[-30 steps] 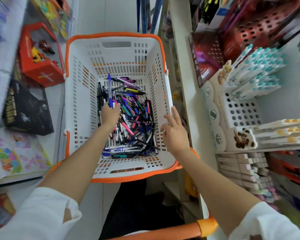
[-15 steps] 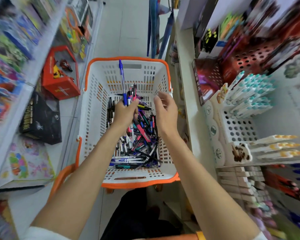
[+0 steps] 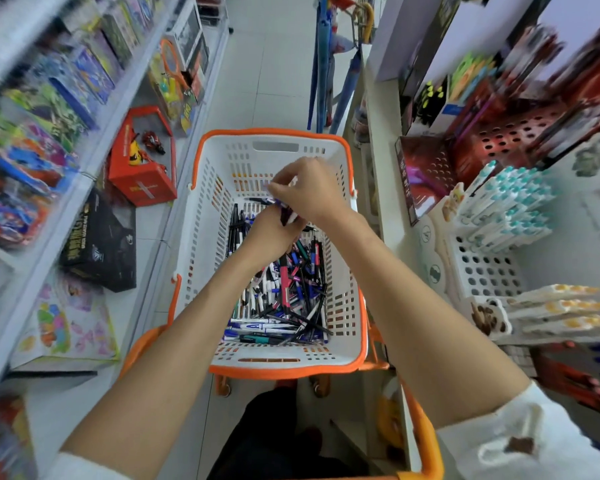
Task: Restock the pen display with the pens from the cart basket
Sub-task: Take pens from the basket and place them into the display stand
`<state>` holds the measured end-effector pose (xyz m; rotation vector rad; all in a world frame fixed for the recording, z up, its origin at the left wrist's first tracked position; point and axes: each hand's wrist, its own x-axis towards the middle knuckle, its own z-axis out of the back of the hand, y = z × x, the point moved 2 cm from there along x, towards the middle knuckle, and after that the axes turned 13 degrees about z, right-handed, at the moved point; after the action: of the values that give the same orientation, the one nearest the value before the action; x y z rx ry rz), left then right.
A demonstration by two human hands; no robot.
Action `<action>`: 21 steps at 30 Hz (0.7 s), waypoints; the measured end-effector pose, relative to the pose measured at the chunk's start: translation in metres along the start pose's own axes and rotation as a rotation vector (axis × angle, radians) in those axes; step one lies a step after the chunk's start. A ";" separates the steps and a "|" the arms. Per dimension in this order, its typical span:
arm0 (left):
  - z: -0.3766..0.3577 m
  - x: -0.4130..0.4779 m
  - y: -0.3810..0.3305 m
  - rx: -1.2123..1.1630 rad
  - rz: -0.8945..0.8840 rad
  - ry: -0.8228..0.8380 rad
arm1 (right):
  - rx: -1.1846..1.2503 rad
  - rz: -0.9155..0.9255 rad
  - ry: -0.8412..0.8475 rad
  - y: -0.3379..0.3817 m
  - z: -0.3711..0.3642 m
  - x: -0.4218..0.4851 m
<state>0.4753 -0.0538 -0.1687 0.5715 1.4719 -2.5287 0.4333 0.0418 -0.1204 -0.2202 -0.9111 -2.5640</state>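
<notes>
Shop aisle: toy shelf left, pen display right, basket between. Left hand and right hand now both grip the pen bunch; earlier only the left did.

White orange-rimmed cart basket, loose pens heaped on its floor

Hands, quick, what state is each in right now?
Left hand: closed around a bunch of pens.
Right hand: pinching pens in that bunch.
</notes>
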 end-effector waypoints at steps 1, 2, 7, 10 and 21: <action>0.000 0.003 0.000 0.063 0.005 0.023 | -0.085 0.021 0.052 -0.001 -0.004 0.001; -0.001 0.005 0.001 0.136 0.017 0.061 | -0.159 0.039 0.075 -0.003 -0.007 0.002; -0.008 0.013 0.034 0.262 0.100 0.199 | -0.088 -0.045 0.002 -0.018 0.008 0.001; 0.002 0.015 0.046 -0.192 0.235 0.093 | 0.103 -0.190 -0.167 -0.028 0.028 -0.007; 0.022 0.023 0.020 -0.968 0.286 -0.310 | 0.552 -0.287 0.333 -0.009 -0.011 -0.073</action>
<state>0.4553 -0.0819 -0.1843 0.1817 2.0192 -1.3507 0.4956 0.0648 -0.1549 0.5117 -1.5416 -2.3614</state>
